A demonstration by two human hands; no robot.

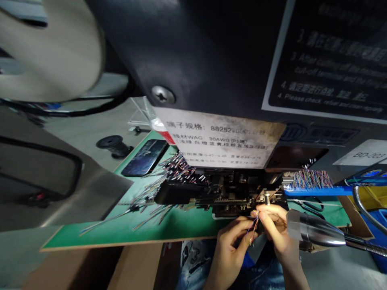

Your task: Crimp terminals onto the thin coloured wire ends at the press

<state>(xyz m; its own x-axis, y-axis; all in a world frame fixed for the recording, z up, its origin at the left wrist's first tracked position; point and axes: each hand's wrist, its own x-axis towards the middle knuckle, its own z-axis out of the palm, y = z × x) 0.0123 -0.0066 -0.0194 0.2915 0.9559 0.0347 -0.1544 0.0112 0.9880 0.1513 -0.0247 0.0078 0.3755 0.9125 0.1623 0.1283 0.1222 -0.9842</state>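
Your left hand (234, 241) pinches the thin coloured wires (253, 227) between thumb and forefinger, just below the dark tooling of the machine (232, 193). Your right hand (276, 229) closes its fingertips on the same wires from the other side. The two hands nearly meet at the bundle, which stands roughly upright over the near edge of the green mat (181, 225). A metal lamp head (314, 229) sits just beside your right hand. Left of the machine, loose cut wires (169, 173) lie scattered on the mat, with a phone (145, 157) and a black spool (114, 145) further off — a blue rack (308, 190) of wire ends stands to the right, and a paper label (220, 139) hangs above
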